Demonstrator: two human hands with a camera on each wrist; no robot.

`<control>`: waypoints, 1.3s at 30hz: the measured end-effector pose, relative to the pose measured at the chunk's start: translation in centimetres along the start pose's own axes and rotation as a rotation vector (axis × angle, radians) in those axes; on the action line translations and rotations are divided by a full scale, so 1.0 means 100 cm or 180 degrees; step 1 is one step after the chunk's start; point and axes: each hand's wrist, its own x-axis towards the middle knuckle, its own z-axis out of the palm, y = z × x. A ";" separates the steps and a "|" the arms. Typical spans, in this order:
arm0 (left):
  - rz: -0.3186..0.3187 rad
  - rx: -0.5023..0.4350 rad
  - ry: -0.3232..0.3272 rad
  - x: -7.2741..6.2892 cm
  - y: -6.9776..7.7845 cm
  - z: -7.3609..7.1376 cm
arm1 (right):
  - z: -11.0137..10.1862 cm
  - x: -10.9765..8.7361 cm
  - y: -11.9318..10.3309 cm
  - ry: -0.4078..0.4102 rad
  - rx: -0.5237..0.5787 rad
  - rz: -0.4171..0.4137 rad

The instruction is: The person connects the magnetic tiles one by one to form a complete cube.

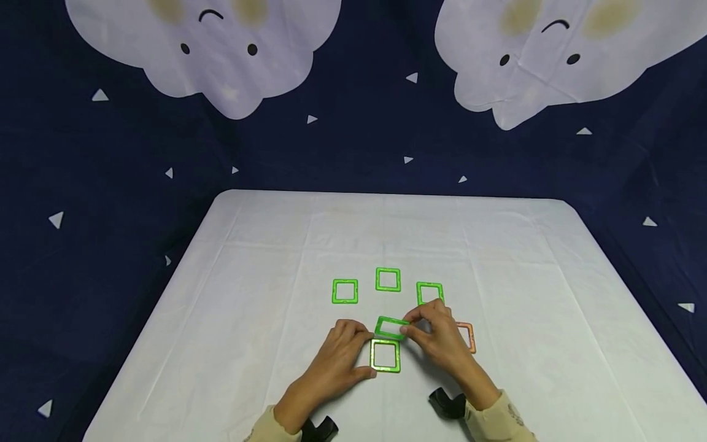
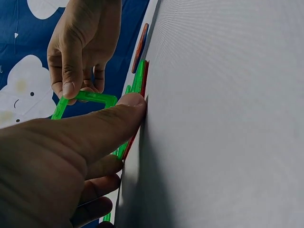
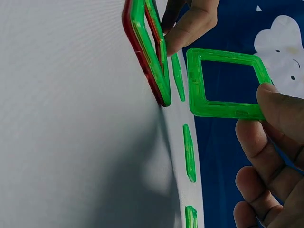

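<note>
My right hand (image 1: 442, 337) pinches a green square magnetic tile frame (image 3: 228, 110) by one side, between thumb and fingertips. It is raised off the table and tilted, and lies just beyond a stack of square tiles (image 1: 399, 356) in the head view. Green shows on top of this stack and red underneath. My left hand (image 1: 339, 356) holds the stack at its left side, thumb (image 2: 130, 102) at the near corner and forefinger at the far corner. In the right wrist view, red and green edges of the stack stand out against the white cloth.
Three green square tiles lie beyond the hands: one left (image 1: 345, 301), one in the middle (image 1: 388, 290), one right (image 1: 429, 284), partly behind my right hand. An orange tile (image 1: 472, 337) shows beside that hand. A white cloth (image 1: 276, 245) covers the table; a dark blue curtain (image 1: 353, 153) hangs behind.
</note>
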 end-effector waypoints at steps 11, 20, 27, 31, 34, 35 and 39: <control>-0.0088 -0.0009 -0.0007 -0.002 -0.002 -0.001 | 0.005 0.002 -0.002 -0.0023 -0.0056 -0.0107; -0.0180 -0.0066 -0.0049 -0.002 -0.001 -0.002 | 0.008 0.002 0.000 -0.0012 -0.0113 -0.0205; -0.0167 -0.0050 -0.0036 -0.002 -0.001 -0.002 | 0.009 0.002 0.001 -0.0032 -0.0134 -0.0217; -0.0135 -0.0028 0.0002 -0.003 -0.001 -0.002 | 0.010 0.001 0.001 -0.0032 -0.0163 -0.0250; -0.0145 -0.0075 0.0102 -0.002 -0.002 -0.004 | 0.010 0.001 0.002 -0.0033 -0.0161 -0.0264; -0.0155 -0.0099 0.0158 -0.001 -0.002 -0.006 | 0.010 0.001 0.002 -0.0031 -0.0163 -0.0270; -0.0197 -0.0149 0.0471 0.006 -0.004 -0.014 | 0.010 0.001 0.002 -0.0012 -0.0168 -0.0301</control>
